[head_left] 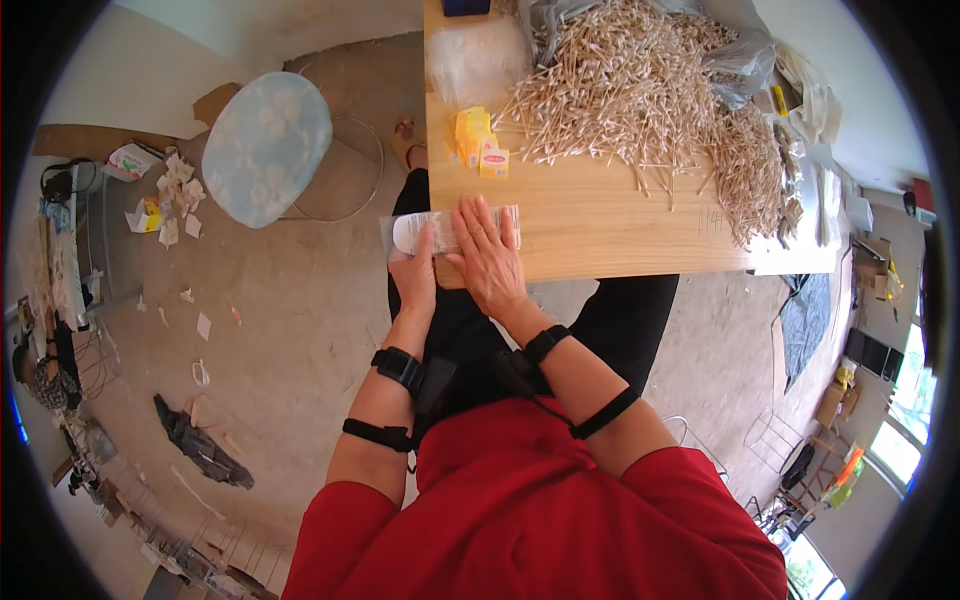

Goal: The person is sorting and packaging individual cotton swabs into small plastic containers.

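Note:
A clear plastic bag of cotton swabs (441, 232) lies at the near left corner of the wooden table, its left end jutting past the edge. A white round-ended piece (408, 226) shows at that end. My left hand (414, 277) grips the bag's near side, thumb on top; its other fingers are mostly hidden. Stretched flat over the bag, my right hand (488, 262) presses on it with fingers extended. Beyond them sit several small yellow cards (474, 135). A big heap of loose cotton swabs (625, 85) spreads across the far part of the table.
Clear plastic bags (478, 62) are stacked at the table's far left. Grey plastic (745, 58) partly wraps the heap. The table (600, 225) ends close to my lap. A stool with a pale blue patterned cover (268, 148) stands left, near paper scraps (178, 195) on the floor.

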